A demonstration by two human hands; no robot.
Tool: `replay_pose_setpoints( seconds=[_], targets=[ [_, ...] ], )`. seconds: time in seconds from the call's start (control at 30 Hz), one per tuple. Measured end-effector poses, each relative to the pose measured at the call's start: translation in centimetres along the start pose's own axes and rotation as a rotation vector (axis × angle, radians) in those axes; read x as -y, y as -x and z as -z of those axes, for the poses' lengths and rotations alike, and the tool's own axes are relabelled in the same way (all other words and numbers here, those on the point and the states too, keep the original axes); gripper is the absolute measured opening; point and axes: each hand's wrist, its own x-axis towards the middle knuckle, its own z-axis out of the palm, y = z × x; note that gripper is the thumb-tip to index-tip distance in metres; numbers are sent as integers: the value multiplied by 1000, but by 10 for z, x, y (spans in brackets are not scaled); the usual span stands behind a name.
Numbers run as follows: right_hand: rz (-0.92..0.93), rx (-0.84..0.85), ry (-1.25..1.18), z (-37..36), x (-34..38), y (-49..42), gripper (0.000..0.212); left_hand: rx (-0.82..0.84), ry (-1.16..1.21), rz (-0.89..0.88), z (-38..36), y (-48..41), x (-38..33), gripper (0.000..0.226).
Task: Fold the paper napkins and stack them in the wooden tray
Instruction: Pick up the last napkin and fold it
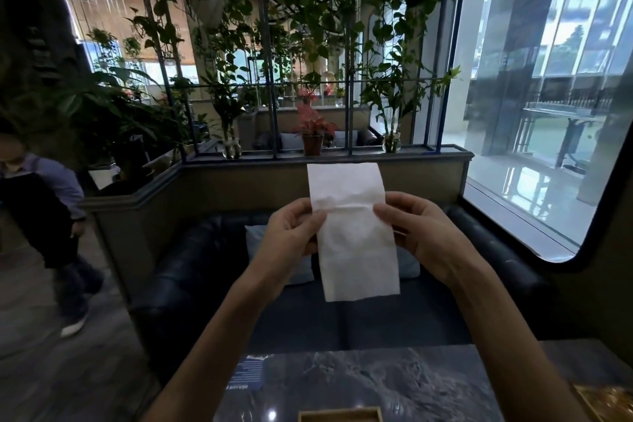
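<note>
A white paper napkin (356, 243) hangs upright in the air as a long strip, with a crease across it about a third of the way down. My left hand (291, 233) pinches its left edge at the crease, and my right hand (414, 226) pinches the right edge at the same height. Both hands are raised in front of me, well above the table. The wooden tray (339, 414) shows only as a rim at the bottom edge of the view, below the hands.
A dark marble table (394, 384) lies under my arms, with a blue card (248, 373) at its far left and a gold object (606, 401) at its right. A dark sofa (191, 267) with cushions faces me. A person (44, 216) walks at the left.
</note>
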Motion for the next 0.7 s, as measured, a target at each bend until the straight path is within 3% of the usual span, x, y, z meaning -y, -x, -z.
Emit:
replay_pose_setpoints(
  seconds=[0.4,0.47,0.63,0.7],
  targets=[
    [142,34,-51,-16,4,1,16,-41,1,-26,9,4,-9,23],
    [181,34,-35,-18,4,3,29,-21,39,-19,8,5,-10,24],
    [255,47,-41,-16,5,6,36,126,270,212,10,7,-14,39],
    [266,44,-46,-15,7,6,36,124,229,238,9,8,-13,46]
  ],
)
